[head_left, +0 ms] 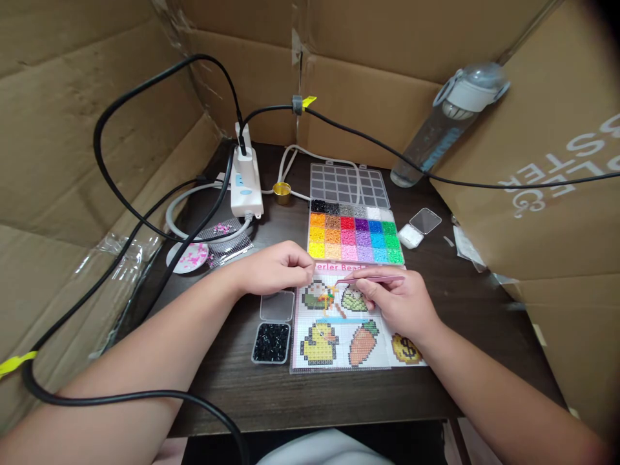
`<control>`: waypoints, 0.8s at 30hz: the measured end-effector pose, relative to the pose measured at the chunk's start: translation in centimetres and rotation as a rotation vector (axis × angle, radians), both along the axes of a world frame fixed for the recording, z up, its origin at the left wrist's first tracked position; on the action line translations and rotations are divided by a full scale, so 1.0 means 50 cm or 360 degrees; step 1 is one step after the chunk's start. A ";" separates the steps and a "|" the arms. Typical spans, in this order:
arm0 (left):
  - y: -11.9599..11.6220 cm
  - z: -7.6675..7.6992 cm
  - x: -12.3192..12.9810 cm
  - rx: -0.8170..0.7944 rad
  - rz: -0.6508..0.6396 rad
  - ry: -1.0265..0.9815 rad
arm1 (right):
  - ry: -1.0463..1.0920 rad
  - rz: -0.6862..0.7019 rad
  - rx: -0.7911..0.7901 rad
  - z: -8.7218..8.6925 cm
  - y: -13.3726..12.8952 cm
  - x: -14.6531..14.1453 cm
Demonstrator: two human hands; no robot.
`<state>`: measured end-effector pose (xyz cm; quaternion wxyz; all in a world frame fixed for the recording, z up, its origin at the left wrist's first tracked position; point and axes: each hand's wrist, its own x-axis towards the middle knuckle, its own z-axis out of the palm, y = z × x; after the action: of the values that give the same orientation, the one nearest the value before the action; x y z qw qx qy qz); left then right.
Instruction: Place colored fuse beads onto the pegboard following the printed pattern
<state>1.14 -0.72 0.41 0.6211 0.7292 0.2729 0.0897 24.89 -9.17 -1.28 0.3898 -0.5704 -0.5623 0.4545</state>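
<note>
Pink tweezers are held in my right hand, their tips pointing left over the bead pattern sheet. My left hand has its fingers curled together at the sheet's upper left edge; whatever they pinch, if anything, is too small to name. Orange, green and brown beads lie near the tweezer tips, over the upper pictures. A duck and a carrot show lower on the sheet. Behind it stands the open bead box with many colours. Black beads fill a small case at the left.
A power strip with black cables stands at the back left, near a yellow cup and a dish of pink beads. A bottle leans at the back right. A small white case sits right of the box. Cardboard walls surround the table.
</note>
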 end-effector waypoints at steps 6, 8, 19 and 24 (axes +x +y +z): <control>0.001 -0.003 0.000 0.0007 -0.0011 -0.0024 | 0.0062 -0.0019 -0.0007 -0.002 0.001 0.003; 0.002 -0.005 -0.001 0.0002 -0.0004 -0.0014 | 0.0088 -0.0068 0.0012 0.001 0.005 0.005; -0.003 -0.007 -0.002 -0.0005 0.0013 -0.0084 | 0.0187 -0.0287 0.0190 0.042 0.097 -0.076; -0.003 -0.011 -0.002 0.0007 0.0021 -0.0081 | 0.0192 -0.0337 0.0196 0.003 0.121 -0.102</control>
<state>1.02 -0.89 -0.13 0.6257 0.7262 0.2615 0.1131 19.78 -3.14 -1.11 0.5029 -0.5732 -0.5013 0.4089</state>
